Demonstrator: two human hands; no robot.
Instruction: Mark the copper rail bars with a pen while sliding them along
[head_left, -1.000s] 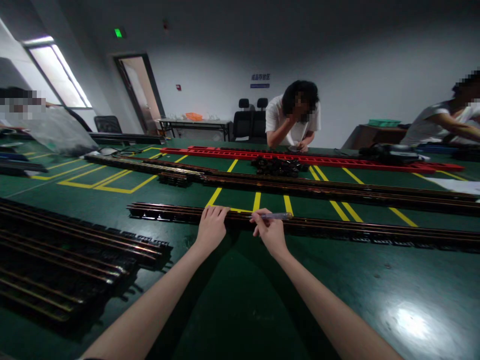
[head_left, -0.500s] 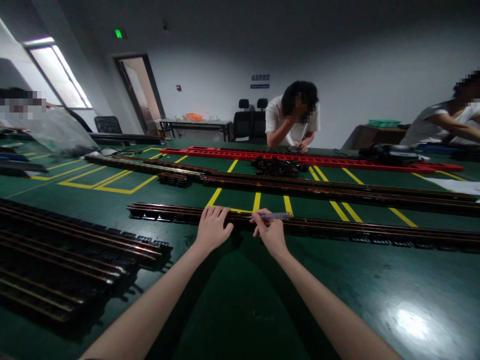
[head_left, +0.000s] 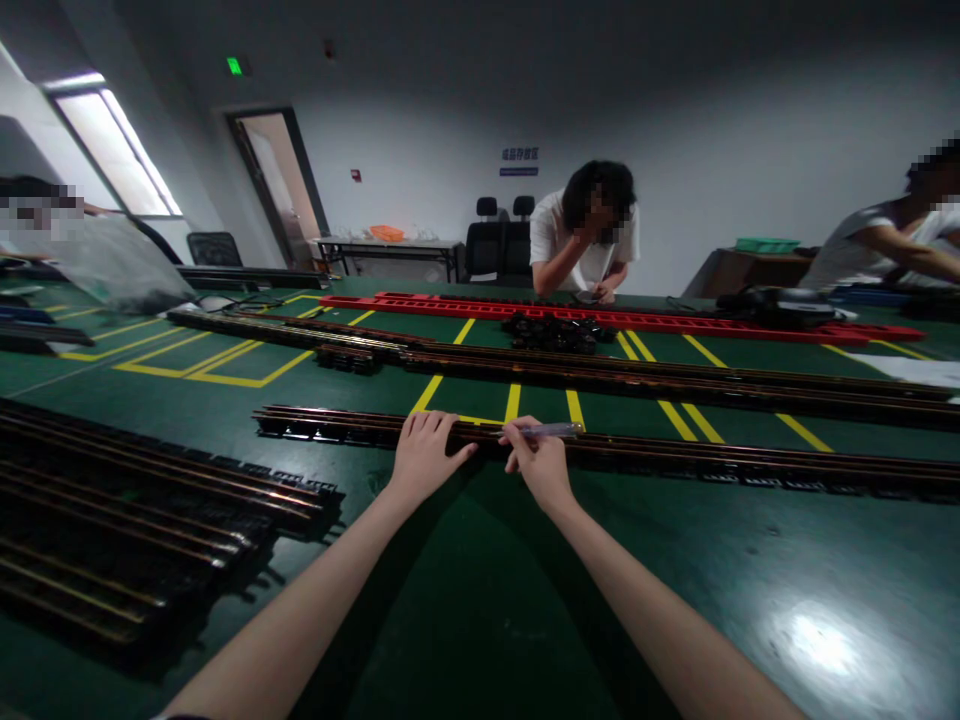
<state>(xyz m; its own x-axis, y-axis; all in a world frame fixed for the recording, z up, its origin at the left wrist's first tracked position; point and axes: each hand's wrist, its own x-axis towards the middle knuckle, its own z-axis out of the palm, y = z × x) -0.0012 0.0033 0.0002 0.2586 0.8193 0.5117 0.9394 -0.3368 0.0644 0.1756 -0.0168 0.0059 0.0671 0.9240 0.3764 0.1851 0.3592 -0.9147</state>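
A long black rail strip with copper-coloured lines (head_left: pixel 675 452) lies across the green table in front of me. My left hand (head_left: pixel 426 455) rests on it with the fingers stretched over the strip and the thumb out to the right. Just to the right, my right hand (head_left: pixel 538 462) is closed round a slim, pale translucent tool (head_left: pixel 553 430) that looks like a pen or small screwdriver. Its tip points left and reaches the strip between my hands; the exact contact is too small to make out.
Several similar strips (head_left: pixel 150 500) lie at the left. Beyond my strip are another long row of strips (head_left: pixel 637 375), a pile of black parts (head_left: pixel 559 332) and a red slotted rail (head_left: pixel 690 322). A person (head_left: pixel 585 235) sits opposite; others are at both sides.
My left thumb has stretched further right along the strip's near edge. My right hand and the tool have hardly moved.
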